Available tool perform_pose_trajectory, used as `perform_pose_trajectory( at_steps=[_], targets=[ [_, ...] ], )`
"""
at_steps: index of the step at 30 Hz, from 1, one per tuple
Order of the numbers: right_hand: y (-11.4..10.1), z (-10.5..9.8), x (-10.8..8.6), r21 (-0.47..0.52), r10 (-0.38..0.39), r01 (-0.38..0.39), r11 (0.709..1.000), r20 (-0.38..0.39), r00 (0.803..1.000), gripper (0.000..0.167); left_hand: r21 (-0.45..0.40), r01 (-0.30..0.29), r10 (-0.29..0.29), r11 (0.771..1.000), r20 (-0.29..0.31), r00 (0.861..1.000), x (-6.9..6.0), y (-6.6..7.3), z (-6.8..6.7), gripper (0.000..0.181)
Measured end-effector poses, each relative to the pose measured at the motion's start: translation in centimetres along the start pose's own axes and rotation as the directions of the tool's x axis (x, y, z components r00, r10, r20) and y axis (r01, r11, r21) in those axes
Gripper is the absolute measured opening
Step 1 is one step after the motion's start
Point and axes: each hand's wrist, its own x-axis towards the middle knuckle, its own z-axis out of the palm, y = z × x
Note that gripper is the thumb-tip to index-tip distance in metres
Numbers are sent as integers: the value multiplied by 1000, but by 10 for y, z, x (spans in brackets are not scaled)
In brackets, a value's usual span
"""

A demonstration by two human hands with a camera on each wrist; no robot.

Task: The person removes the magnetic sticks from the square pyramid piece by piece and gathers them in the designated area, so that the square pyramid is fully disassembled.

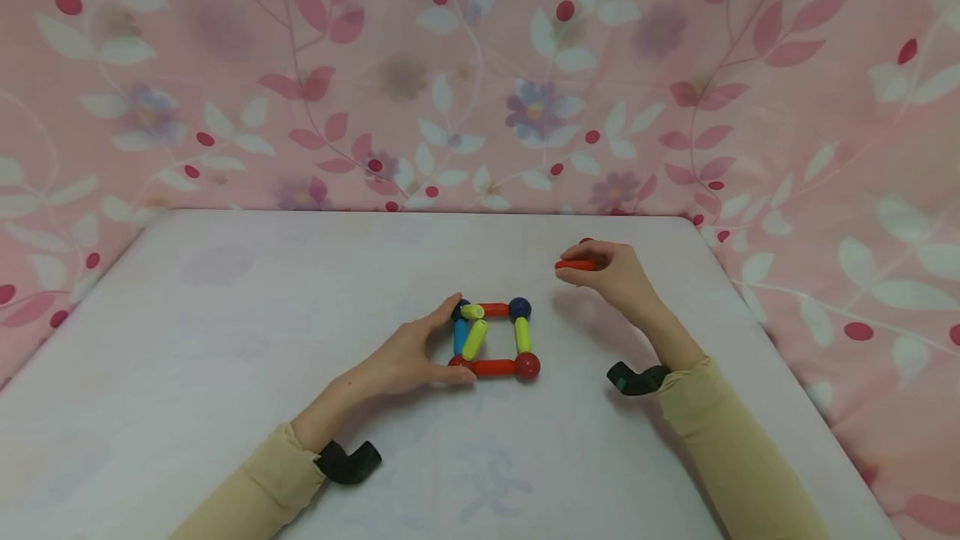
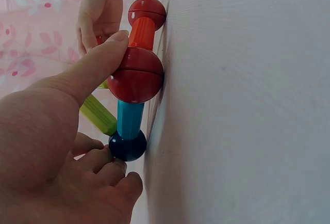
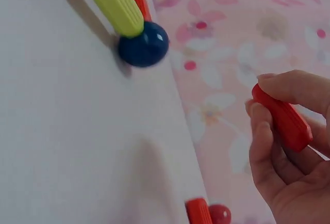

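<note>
An indoor recording nook, by its look: pink floral cloth (image 1: 480,107) hangs behind and beside a white table (image 1: 187,340), and black wrist-worn devices (image 1: 348,463) show above it. Whether a home surrounds it cannot be told.

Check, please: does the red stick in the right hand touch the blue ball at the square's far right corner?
Apart. The head view shows white tabletop between the red stick and the blue ball.

Dim, flat light w/ soft shadows on white table (image 1: 187,357) (R wrist pic a bit blurry).
</note>
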Motion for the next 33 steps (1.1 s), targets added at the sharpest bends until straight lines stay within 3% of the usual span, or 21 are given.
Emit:
perform_pose_trajectory(
  at_steps=[7, 12, 19, 28, 33],
  targets=[
    [15, -24, 2, 64, 96, -88, 994, -123, 988, 45, -3, 3, -3, 1000, -8, 1000, -1, 1, -1, 110],
    [26, -31, 4, 151, 163, -143, 978, -125, 979, 50, -7, 5, -5, 1000, 0, 1000, 0, 1, -1, 110],
    [38, -36, 2, 241, 194, -161, 957, -121, 973, 52, -10, 6, -6, 1000, 4, 1000, 0, 2, 0, 110],
    [43, -38, 3, 241, 169, -129, 962, -156, 973, 51, -7, 13, -13, 1000, 3, 1000, -1, 2, 0, 110],
    [49, -40, 3, 175, 207, -182, 968, -140, 968, 51, -4, 14, -14, 1000, 4, 1000, -1, 2, 0, 110]
  ],
)
